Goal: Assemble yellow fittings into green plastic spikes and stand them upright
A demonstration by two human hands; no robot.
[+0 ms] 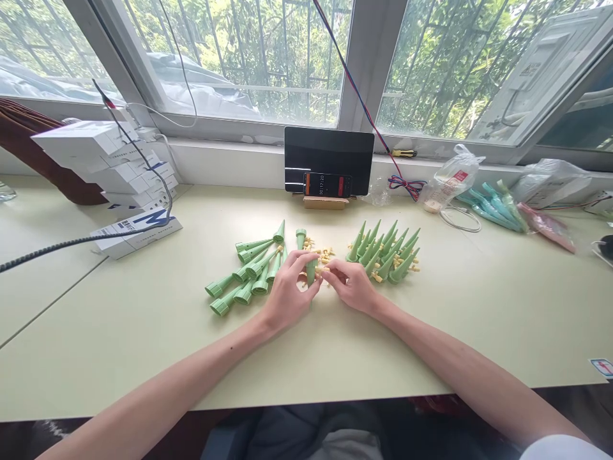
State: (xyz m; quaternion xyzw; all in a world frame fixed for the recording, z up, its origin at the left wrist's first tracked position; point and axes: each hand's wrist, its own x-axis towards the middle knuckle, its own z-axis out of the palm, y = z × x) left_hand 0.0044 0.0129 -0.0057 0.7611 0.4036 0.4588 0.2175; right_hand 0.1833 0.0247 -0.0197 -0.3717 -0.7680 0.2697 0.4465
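Observation:
My left hand (291,287) is closed around a green plastic spike (311,271), a hollow cone like a plant watering spike. Pinched between the fingertips of my right hand (352,284) is a small yellow plastic valve (322,271), held against the side of the spike; whether it is seated there I cannot tell. Just beyond my hands lies a loose pile of small yellow valves (326,253). Another green spike (301,238) stands behind my left hand. Left of it lies a heap of green spikes (251,271). Right of my hands, several green spikes with yellow valves (383,249) stand points up in rows.
At the back a black tablet (330,150) stands behind a phone showing a timer (328,185). Stacked white boxes (115,153) and a black cable (86,241) are at the left. Plastic bags (453,176), coiled wire and blue-green packets (495,206) lie at the back right.

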